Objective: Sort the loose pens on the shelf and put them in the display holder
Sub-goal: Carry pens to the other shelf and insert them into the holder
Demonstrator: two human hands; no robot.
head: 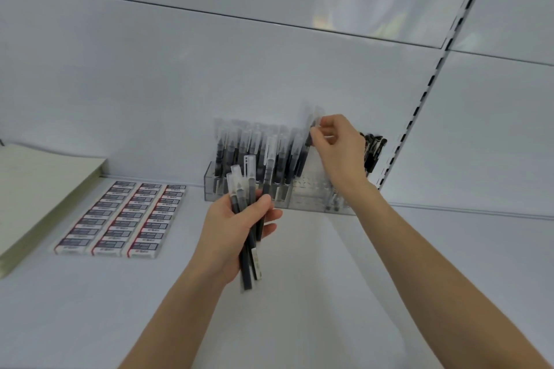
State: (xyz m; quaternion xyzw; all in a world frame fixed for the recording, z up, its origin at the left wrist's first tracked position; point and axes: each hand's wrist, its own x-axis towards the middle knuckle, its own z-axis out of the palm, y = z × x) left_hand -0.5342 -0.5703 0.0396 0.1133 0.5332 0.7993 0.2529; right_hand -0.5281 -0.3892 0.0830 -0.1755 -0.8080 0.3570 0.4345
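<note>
My left hand [232, 228] grips a bundle of several black pens with clear caps [247, 213], held upright above the white shelf. A clear display holder [305, 195] stands against the back wall, its left part filled with upright pens [254, 147]. My right hand [335, 141] is raised over the holder's middle section and pinches one pen [311, 126] near its clear cap, the pen's lower end pointing down into the holder. The holder's right part is partly hidden behind my right wrist.
Rows of boxed erasers [126, 219] lie on the shelf at the left. A stack of pale green paper [36, 195] sits further left. More black pens [373, 147] stand at the holder's right end, beside a slotted upright rail [419, 105].
</note>
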